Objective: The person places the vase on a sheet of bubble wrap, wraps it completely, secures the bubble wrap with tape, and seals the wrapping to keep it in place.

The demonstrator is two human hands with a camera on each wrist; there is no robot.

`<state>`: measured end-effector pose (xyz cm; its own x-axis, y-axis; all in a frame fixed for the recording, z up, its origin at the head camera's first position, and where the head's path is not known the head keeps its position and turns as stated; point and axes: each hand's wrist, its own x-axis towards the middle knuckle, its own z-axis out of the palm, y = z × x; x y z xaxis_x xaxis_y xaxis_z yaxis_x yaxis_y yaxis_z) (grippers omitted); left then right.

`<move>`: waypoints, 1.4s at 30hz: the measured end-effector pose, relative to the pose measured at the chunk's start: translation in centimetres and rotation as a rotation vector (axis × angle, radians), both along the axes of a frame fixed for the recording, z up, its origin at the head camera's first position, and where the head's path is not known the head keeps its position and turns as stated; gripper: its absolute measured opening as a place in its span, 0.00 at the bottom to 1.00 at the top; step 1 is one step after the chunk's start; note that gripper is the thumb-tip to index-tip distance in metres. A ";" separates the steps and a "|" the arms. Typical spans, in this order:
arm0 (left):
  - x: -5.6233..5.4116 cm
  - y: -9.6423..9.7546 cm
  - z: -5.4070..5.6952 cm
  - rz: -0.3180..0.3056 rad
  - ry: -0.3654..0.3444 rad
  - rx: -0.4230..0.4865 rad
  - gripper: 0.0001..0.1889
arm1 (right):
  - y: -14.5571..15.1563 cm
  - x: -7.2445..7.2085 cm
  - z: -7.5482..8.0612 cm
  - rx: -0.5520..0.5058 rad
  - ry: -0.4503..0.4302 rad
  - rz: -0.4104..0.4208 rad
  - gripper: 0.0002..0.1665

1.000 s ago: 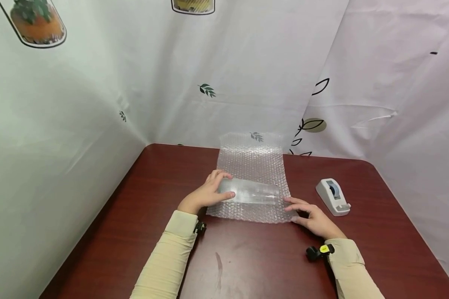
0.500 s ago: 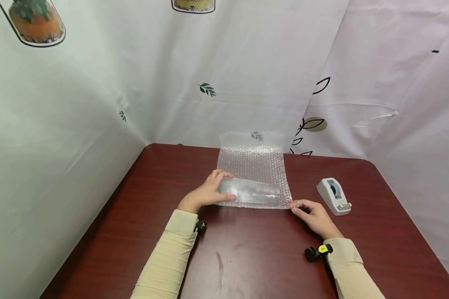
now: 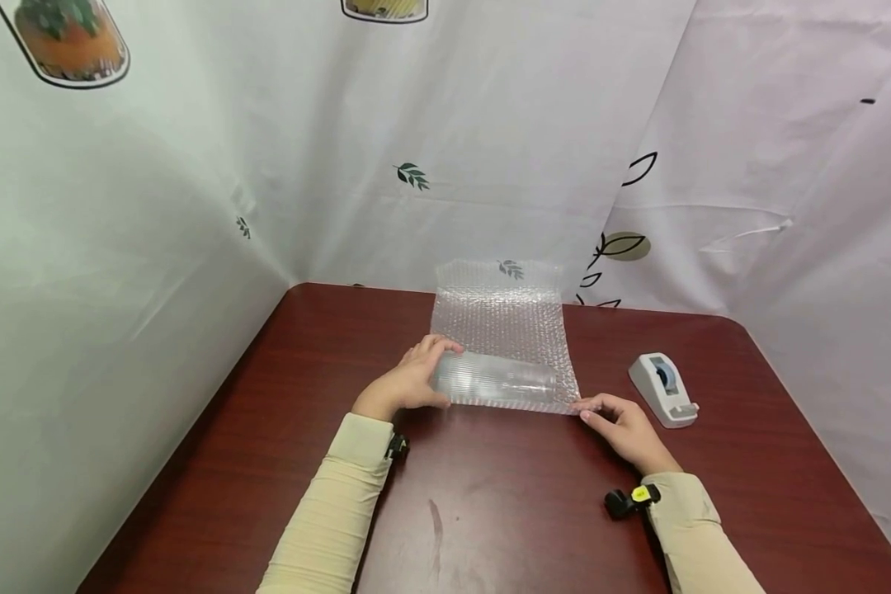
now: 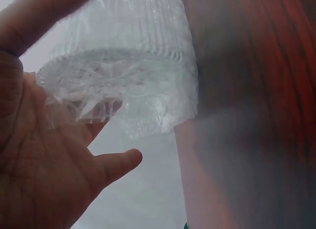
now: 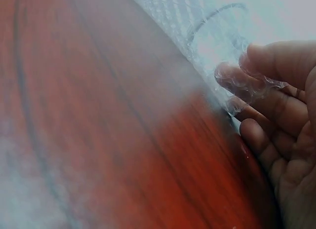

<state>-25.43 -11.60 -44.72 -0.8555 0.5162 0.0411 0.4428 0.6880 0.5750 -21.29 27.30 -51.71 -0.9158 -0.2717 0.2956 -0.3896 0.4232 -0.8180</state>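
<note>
A tall, clear ribbed glass (image 3: 490,378) lies on its side on a sheet of bubble wrap (image 3: 499,322). My left hand (image 3: 408,378) holds the glass at its left end, fingers over the top and thumb at the near edge. The patterned base of the glass (image 4: 113,73) faces the left wrist camera, with wrap round it. At the right near corner, my right hand (image 3: 624,425) pinches the bubble wrap between thumb and fingertips. In the right wrist view, the round rim of the glass (image 5: 219,14) shows through the raised wrap.
A white tape dispenser (image 3: 661,389) with a blue roll stands right of the wrap on the dark red table (image 3: 505,511). The far end of the wrap leans up against the white patterned curtain (image 3: 327,165).
The right hand has taken hold of the wrap's near corner and lifted it toward the glass, so the near edge folds up. The left thumb has shifted from the glass to the wrap's edge.
</note>
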 end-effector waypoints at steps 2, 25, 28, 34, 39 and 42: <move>0.0 0.0 -0.1 0.003 0.005 0.010 0.42 | -0.3 0.3 0.4 0.010 -0.007 -0.015 0.05; 0.0 -0.8 0.1 0.079 -0.051 0.082 0.39 | -3.0 0.0 2.2 0.003 0.754 -0.164 0.12; 0.1 -0.9 0.2 0.096 -0.061 0.060 0.38 | -4.2 0.3 2.8 0.060 0.847 -0.114 0.13; 0.2 -1.2 0.3 0.110 -0.102 0.071 0.36 | -7.0 0.9 3.2 0.198 0.872 0.012 0.16; 0.2 -1.5 0.2 0.116 -0.153 0.108 0.34 | -8.7 1.0 3.2 0.303 0.801 0.075 0.18; 0.1 -1.7 0.2 0.102 -0.199 0.149 0.32 | -9.1 1.1 3.2 0.361 0.739 0.070 0.25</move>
